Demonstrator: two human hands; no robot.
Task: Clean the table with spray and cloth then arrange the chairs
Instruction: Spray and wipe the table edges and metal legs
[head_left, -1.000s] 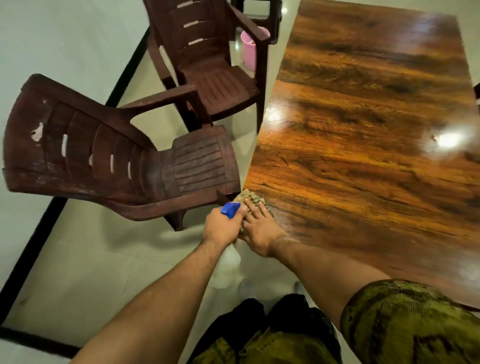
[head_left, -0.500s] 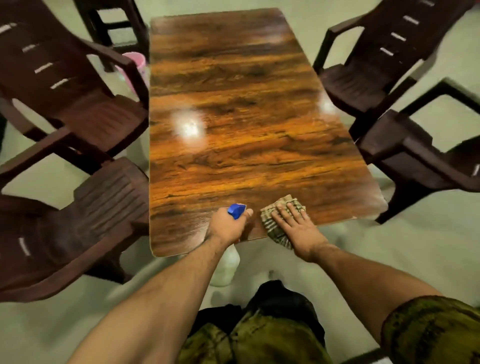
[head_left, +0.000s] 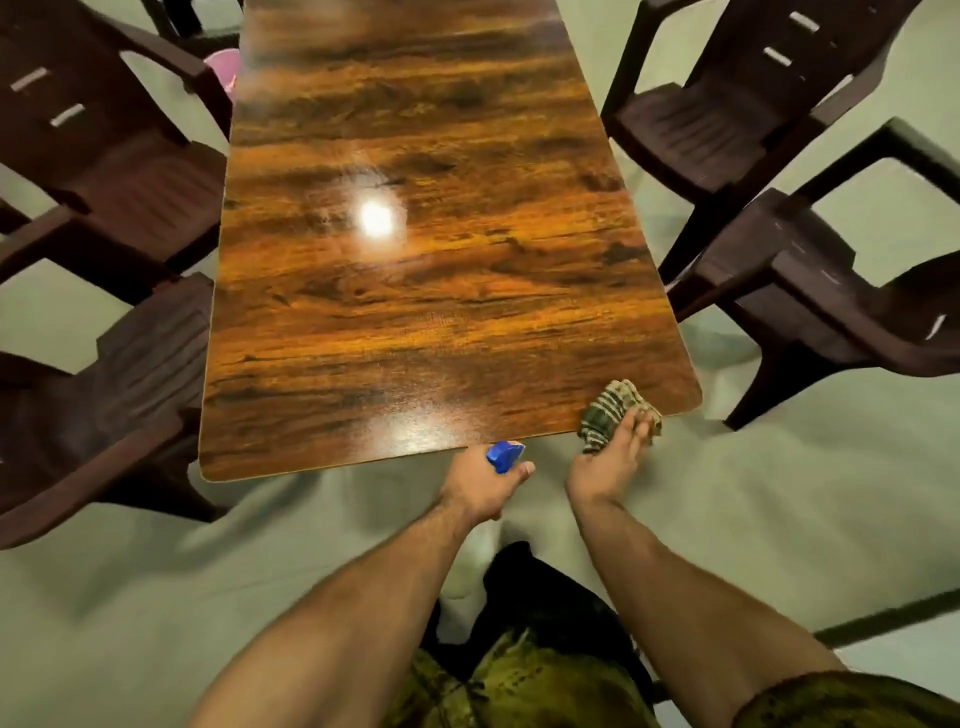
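A glossy wood-grain table stretches away from me. My left hand grips a spray bottle by its blue head, just off the table's near edge; the bottle's body is hidden under my hand. My right hand holds a checked green cloth at the table's near right corner, half on the top and half over the edge. Two dark brown plastic chairs stand at the left side. Two more chairs are at the right.
A pink bucket shows on the floor at the far left of the table, behind a chair arm. Pale floor lies between me and the table's near edge. A dark stripe crosses the floor at lower right.
My right hand has slid the cloth along the near edge from the left corner to the right corner. My left hand with the spray bottle has come off the table top to just before its edge.
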